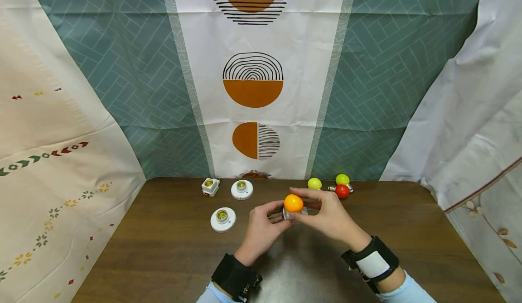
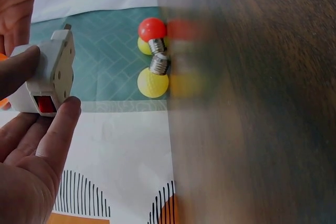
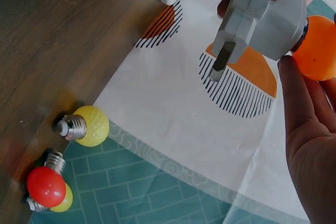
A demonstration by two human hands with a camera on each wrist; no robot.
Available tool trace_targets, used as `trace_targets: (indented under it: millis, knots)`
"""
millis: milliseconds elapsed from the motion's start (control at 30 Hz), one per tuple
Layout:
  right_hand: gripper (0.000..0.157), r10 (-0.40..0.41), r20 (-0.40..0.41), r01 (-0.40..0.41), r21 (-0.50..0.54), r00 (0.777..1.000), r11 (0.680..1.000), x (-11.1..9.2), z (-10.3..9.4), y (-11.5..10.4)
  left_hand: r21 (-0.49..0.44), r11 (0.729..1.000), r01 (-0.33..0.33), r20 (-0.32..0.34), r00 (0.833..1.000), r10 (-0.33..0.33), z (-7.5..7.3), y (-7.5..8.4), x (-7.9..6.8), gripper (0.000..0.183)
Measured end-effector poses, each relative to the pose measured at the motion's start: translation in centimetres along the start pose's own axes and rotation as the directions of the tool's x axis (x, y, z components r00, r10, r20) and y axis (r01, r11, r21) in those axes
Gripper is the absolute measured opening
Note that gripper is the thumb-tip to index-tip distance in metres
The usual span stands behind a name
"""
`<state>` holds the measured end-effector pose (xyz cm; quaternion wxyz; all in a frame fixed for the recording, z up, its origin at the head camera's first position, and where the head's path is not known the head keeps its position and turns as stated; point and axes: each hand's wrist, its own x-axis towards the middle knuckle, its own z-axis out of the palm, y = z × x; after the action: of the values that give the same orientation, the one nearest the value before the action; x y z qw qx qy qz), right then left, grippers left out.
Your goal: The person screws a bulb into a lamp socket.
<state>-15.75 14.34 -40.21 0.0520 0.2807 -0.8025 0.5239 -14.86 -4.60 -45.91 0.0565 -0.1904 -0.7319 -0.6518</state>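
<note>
My left hand (image 1: 262,228) grips a white plug-in lamp socket (image 2: 44,74) between thumb and fingers. A red rocker switch (image 2: 45,104) sits on one side of it, and a metal plug prong (image 3: 222,60) sticks out in the right wrist view. An orange light bulb (image 1: 293,203) stands in the socket's mouth, its base mostly hidden inside. Fingers of my right hand (image 1: 331,213) hold the bulb's round globe from the right. Both hands are raised over the brown table (image 1: 163,257).
Toward the back left are a square white socket (image 1: 210,187) and two round white lamp holders, one farther back (image 1: 242,189) and one nearer (image 1: 223,219). Back right lie a yellow bulb (image 1: 314,183), a yellow-green bulb (image 1: 342,179) and a red bulb (image 1: 342,191). Patterned cloth hangs behind.
</note>
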Motion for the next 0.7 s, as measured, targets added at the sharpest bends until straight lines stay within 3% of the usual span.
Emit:
trace_targets:
  millis: [200, 533, 700]
  knots:
    - [0.049, 0.008, -0.008, -0.008, 0.010, 1.000, 1.000, -0.1, 0.0, -0.1, -0.022, 1.000, 0.010, -0.008, 1.000, -0.010, 0.2, 0.1, -0.1, 0.043]
    - [0.045, 0.070, -0.152, -0.070, 0.005, 0.986, 0.998, -0.4, 0.8, -0.9, 0.034, 0.999, -0.033, -0.032, 0.999, 0.035, 0.2, -0.1, -0.2, 0.042]
    - [0.050, 0.050, -0.118, -0.053, -0.024, 0.992, 0.998, -0.3, 0.5, -1.1, 0.051, 0.998, -0.037, -0.018, 0.999, 0.038, 0.1, 0.1, -0.2, 0.042]
